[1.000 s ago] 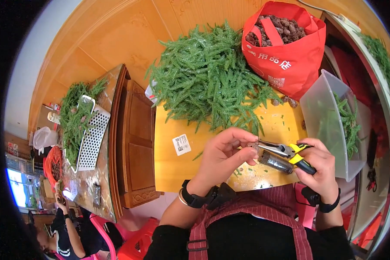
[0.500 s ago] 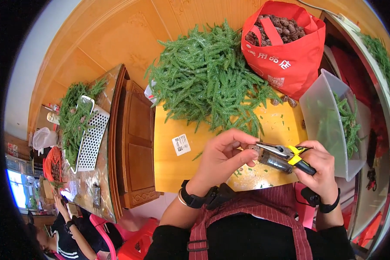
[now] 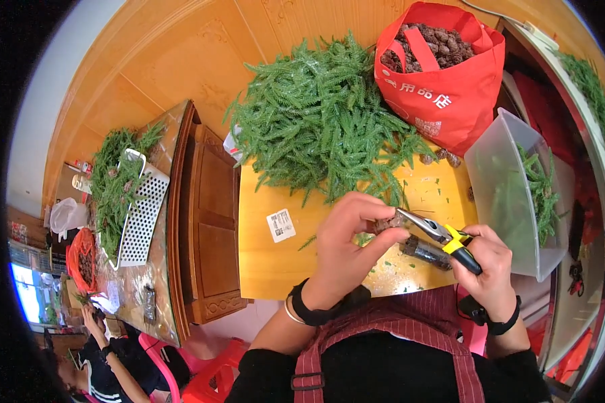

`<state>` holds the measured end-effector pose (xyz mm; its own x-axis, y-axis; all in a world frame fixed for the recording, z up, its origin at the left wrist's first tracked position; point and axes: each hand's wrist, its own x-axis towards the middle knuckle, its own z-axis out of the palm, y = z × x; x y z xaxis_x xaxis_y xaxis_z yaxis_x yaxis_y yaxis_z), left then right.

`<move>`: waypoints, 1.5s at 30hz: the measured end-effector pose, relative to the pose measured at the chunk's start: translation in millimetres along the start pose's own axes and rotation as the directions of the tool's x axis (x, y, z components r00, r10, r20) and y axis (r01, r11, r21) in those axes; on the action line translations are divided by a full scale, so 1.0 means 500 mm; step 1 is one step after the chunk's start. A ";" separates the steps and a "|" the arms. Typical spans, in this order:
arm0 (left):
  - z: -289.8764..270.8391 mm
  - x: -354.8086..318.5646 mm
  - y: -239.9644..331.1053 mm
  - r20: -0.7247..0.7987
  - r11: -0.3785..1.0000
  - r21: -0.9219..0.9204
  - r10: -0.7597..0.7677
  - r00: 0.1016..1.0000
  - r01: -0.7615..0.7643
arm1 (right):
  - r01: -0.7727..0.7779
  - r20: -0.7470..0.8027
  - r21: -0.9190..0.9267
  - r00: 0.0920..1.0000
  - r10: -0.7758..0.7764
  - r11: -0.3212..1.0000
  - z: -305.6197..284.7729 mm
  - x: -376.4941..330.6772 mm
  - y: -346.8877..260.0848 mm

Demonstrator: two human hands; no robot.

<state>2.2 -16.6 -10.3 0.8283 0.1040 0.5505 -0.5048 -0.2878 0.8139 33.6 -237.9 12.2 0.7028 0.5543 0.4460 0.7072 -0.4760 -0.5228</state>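
My right hand (image 3: 485,263) is wrapped round the black and yellow handles of a pair of pliers (image 3: 444,233). The jaws point left and reach up to my left hand (image 3: 353,235). Between its thumb and fingertips, that hand pinches a small brown pine cone (image 3: 386,223), partly covered by the fingers. A thin dark strand rises beside the plier tips; what the jaws grip is too small to tell. Below the pliers, a dark bundle in clear wrap (image 3: 426,253) lies on the yellow table (image 3: 262,269). Green sprig bits are scattered round it.
A big heap of green artificial fir sprigs (image 3: 316,121) covers the table's far side. Behind it stands a red bag (image 3: 444,101) of pine cones; a clear plastic bin (image 3: 501,195) with sprigs is at right. Leftward, a white perforated basket (image 3: 144,215) sits on another table, where a person (image 3: 107,356) works.
My left hand has tilted up slightly, showing more of the pine cone. The pliers have shifted a little leftward and tilted more steeply, with the jaws raised off the wrapped bundle.
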 end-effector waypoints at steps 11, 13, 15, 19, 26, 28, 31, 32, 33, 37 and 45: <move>-0.010 0.018 0.003 0.350 0.497 -0.617 -0.522 0.778 0.611 | 0.008 -0.067 0.024 0.998 -0.006 1.000 0.012 -0.008 0.003; -0.004 0.015 0.008 0.281 0.544 -0.632 -0.504 0.817 0.552 | -0.006 -0.078 0.058 0.997 0.011 0.998 0.024 -0.010 0.003; 0.003 0.012 0.010 0.210 0.590 -0.641 -0.481 0.851 0.492 | -0.033 -0.070 0.112 0.997 0.041 0.993 0.027 -0.010 0.002; 0.022 0.014 0.015 -0.008 0.765 -0.575 -0.361 0.933 0.291 | -0.035 -0.086 0.154 0.995 0.049 0.987 0.029 -0.008 -0.001; 0.013 0.020 0.006 0.014 0.804 0.461 0.417 0.909 -0.376 | -0.234 0.041 0.253 0.972 0.231 0.939 0.023 -0.014 -0.016; 0.020 0.016 0.000 -0.068 0.920 0.294 0.291 0.954 -0.260 | -0.252 0.050 0.271 0.968 0.247 0.929 0.023 -0.017 -0.013; 0.024 0.023 0.030 -0.092 0.932 -0.319 -0.213 0.973 0.174 | -0.206 0.011 0.264 0.978 0.211 0.942 0.023 -0.021 -0.004; 0.023 0.026 0.042 0.081 0.617 -0.660 -0.507 0.858 0.427 | -0.204 0.006 0.260 0.978 0.210 0.944 0.023 -0.020 -0.004; 0.019 0.023 0.036 0.078 0.620 -0.658 -0.508 0.858 0.428 | -0.202 0.002 0.255 0.978 0.209 0.946 0.023 -0.020 -0.004; 0.028 0.017 0.023 0.106 0.761 -0.507 -0.411 0.905 0.405 | -0.164 -0.017 0.239 0.985 0.172 0.957 0.024 -0.023 0.001; 0.026 0.015 0.006 -0.071 0.987 0.159 0.004 0.997 0.007 | -0.271 0.171 0.427 0.961 0.217 0.863 0.015 -0.032 0.016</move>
<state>9.9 -29.2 -6.0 0.8070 0.1699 0.5656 -0.4539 -0.4343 0.7781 27.5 -245.4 -4.6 0.8158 0.5459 0.1910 0.3869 -0.2697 -0.8818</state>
